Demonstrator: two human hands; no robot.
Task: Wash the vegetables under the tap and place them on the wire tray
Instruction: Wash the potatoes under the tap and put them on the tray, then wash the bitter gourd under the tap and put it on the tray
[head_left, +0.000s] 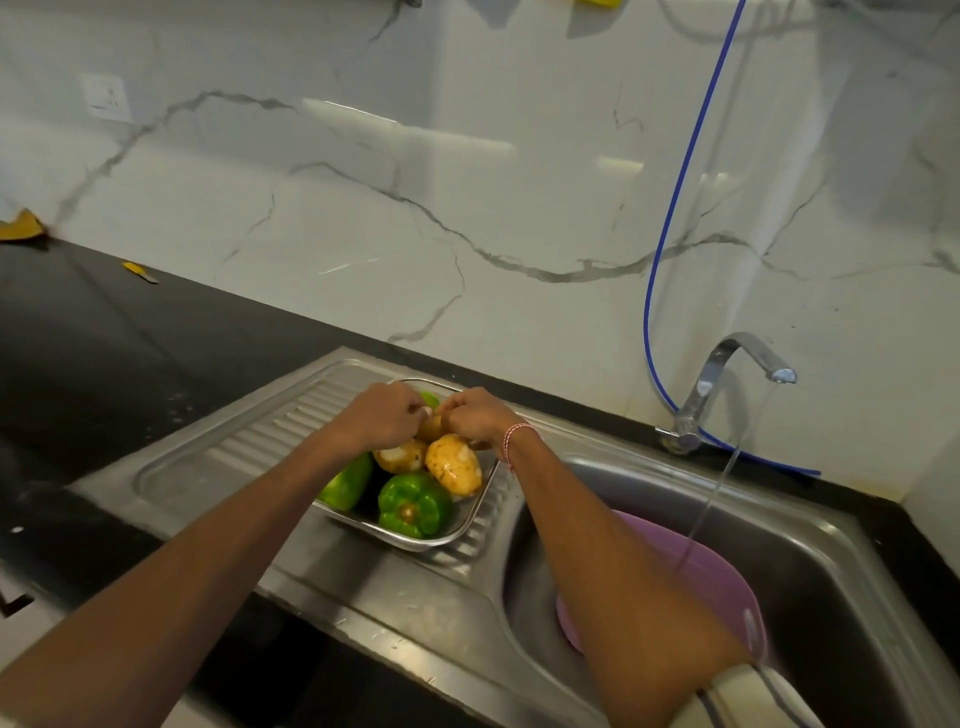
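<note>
A steel wire tray (415, 540) rests on the ribbed drainboard left of the sink. It holds a green bell pepper (414, 504), a green cucumber (347, 483), two potatoes (454, 464) and another green vegetable at the back. My left hand (382, 415) and my right hand (475, 415) meet over the far end of the tray, both closed around a potato (431, 428) that shows between them. The tap (727, 379) at the right runs a thin stream into the sink.
A purple plastic basin (717, 577) lies in the steel sink bowl (831, 545) under the stream. A blue hose (670, 234) hangs down the marble wall behind the tap. Black counter (130, 353) stretches left, with a small yellow scrap on it.
</note>
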